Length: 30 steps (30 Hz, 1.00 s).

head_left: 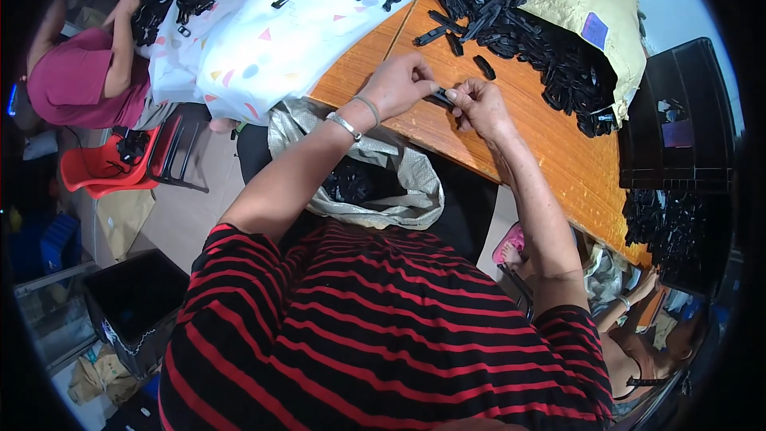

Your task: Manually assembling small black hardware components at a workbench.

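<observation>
My left hand [397,84] and right hand [479,104] pinch one small black plastic clip [444,96] between their fingers [427,86] above the wooden bench [550,152].

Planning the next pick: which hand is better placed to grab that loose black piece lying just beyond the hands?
Probably right: the right hand sits just below the loose black piece; the left hand lies farther off.

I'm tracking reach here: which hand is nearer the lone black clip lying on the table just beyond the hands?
Right. The right hand sits just below the lone black clip; the left hand is farther off, to the clip's left. Both pinch a small black part.
</observation>
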{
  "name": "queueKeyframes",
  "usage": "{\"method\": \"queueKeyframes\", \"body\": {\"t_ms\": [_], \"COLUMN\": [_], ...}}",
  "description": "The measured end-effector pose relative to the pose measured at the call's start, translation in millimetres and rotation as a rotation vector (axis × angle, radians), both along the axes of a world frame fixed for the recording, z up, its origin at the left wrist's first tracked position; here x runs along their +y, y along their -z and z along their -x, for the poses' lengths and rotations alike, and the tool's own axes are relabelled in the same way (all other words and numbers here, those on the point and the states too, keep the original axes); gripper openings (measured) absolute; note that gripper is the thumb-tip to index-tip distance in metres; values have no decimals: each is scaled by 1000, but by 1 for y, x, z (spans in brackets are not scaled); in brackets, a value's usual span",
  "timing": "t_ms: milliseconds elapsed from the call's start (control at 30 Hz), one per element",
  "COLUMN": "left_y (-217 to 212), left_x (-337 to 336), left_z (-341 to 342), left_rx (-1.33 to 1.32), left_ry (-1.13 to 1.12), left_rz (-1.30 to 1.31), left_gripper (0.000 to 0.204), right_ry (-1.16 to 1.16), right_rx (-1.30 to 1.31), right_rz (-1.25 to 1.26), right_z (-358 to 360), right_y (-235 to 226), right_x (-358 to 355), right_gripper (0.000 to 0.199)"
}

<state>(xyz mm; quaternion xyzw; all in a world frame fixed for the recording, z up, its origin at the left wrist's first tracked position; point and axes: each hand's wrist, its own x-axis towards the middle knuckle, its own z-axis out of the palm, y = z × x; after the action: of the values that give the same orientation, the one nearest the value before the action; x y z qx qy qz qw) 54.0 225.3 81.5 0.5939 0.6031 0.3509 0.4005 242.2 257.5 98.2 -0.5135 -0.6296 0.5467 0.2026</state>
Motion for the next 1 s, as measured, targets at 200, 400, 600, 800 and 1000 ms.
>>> {"method": "queueKeyframes", "body": {"t_ms": [200,400,600,800,1000], "left_y": [-1,0,-7,-6,-4], "left_x": [-16,-17,-22,-24,-23], "left_z": [-7,-11,-12,-5,-2], "left_rx": [-15,185,122,-147,-232], "left_ry": [47,42,8,3,-22], "left_rz": [-275,-277,-283,-241,-105], "left_gripper": [38,40,41,40,23], "right_ry": [-2,-9,17,-18,-35], "right_rx": [96,155,149,66,35], "right_rz": [41,87,25,-13,-44], "right_z": [-3,-6,-16,-13,-8], "right_y": [0,-2,0,-1,-2], "right_x": [-1,-1,6,3,4], "right_gripper": [20,20,20,19,18]}}
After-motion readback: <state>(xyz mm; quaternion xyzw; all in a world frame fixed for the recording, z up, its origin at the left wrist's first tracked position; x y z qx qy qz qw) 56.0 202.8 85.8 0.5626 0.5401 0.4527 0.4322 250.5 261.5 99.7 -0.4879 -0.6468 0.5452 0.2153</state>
